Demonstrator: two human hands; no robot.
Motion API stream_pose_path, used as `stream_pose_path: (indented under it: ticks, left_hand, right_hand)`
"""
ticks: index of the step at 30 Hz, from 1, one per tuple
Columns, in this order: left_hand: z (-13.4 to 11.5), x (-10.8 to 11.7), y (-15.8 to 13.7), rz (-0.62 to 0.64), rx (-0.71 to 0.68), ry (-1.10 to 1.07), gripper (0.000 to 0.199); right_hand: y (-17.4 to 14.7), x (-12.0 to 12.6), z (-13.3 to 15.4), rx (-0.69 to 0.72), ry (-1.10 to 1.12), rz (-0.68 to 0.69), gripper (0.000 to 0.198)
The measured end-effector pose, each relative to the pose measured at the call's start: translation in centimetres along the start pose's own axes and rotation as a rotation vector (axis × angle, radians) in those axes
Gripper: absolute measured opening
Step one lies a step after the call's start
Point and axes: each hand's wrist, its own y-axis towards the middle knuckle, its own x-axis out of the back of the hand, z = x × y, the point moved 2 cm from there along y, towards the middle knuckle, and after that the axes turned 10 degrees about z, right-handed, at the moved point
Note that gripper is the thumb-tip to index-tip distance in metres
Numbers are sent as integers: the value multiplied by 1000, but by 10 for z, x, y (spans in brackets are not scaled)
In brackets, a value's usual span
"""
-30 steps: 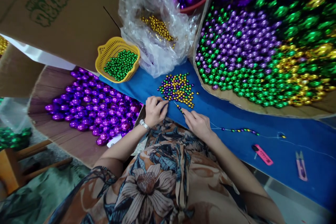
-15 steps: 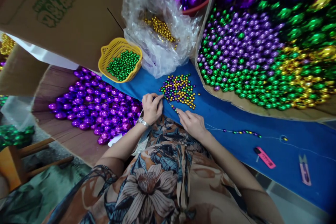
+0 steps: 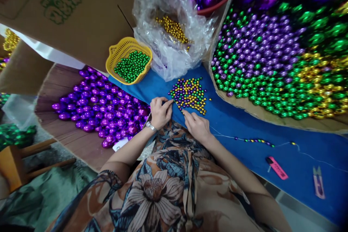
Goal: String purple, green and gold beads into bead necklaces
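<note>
Beside a small pile of mixed purple, green and gold beads (image 3: 190,94), my two hands face each other just above the blue cloth. My right hand (image 3: 198,126) pinches a thin needle (image 3: 177,105), which points up and left with a few beads near my fingertips. At the needle's far end, my left hand (image 3: 161,111) has thumb and forefinger pressed together; what is between them is too small to make out. From behind my right hand a thin thread runs right across the cloth, carrying a row of strung beads (image 3: 257,141).
A yellow basket (image 3: 110,61) of green beads and a clear plastic bag (image 3: 170,65) with gold beads stand behind. Pink cutter (image 3: 278,168) and thread snips (image 3: 318,183) lie right. Cardboard boxes of beads flank me: purple beads (image 3: 100,107) left, mixed beads (image 3: 261,43) right.
My right hand has come closer to my left, and less of the needle shows between them. The whole view has shifted slightly. The thread at right lies in a different curve.
</note>
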Motion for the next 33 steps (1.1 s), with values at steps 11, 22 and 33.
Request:
stream_pose_path:
  ticks: [11, 22, 33]
  left_hand:
    - [-1, 0, 0, 25, 22, -14, 25]
    - [-1, 1, -1, 61, 27, -48, 24]
    - [-2, 2, -2, 51, 11, -38, 22]
  right_hand:
    - [3, 2, 4, -10, 13, 17, 39]
    - [2, -2, 6, 24, -50, 37, 42]
    - [-1, -3, 10, 4, -87, 74, 42]
